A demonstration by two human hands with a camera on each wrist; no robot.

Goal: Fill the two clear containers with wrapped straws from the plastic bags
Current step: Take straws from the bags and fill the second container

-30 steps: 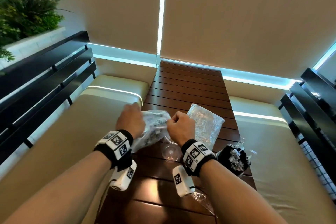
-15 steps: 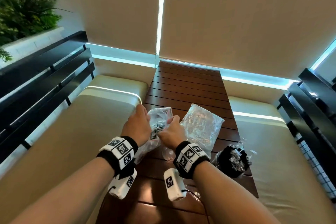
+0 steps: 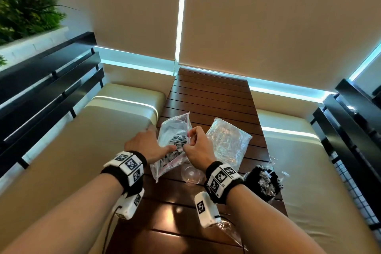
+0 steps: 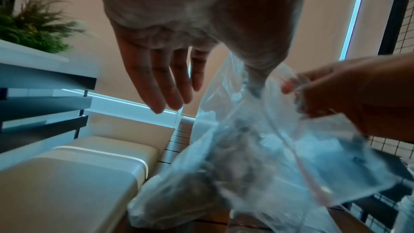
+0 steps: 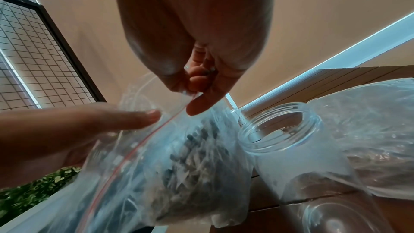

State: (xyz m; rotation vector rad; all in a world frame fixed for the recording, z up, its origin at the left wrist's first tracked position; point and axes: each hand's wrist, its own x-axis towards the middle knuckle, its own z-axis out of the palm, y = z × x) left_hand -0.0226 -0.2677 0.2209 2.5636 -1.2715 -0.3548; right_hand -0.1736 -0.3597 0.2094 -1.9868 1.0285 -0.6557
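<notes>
I am holding the zip bag of wrapped straws (image 3: 172, 146) above the counter (image 3: 208, 99), just beside the empty clear jar (image 5: 289, 141). My right hand (image 3: 196, 150) is pinching the bag's red-striped mouth edge in a narrow grip; my left hand (image 3: 144, 146) is keeping its fingers (image 4: 156, 84) straight and spread, with the thumb reaching into the opening. Judged risk: the thin film is slipping easily, so a one-sided pinch could let the bag sag and spill straws beside the jar. The second bag (image 3: 228, 142) is lying on the counter, and the dark filled container (image 3: 262, 183) is standing to the right.
</notes>
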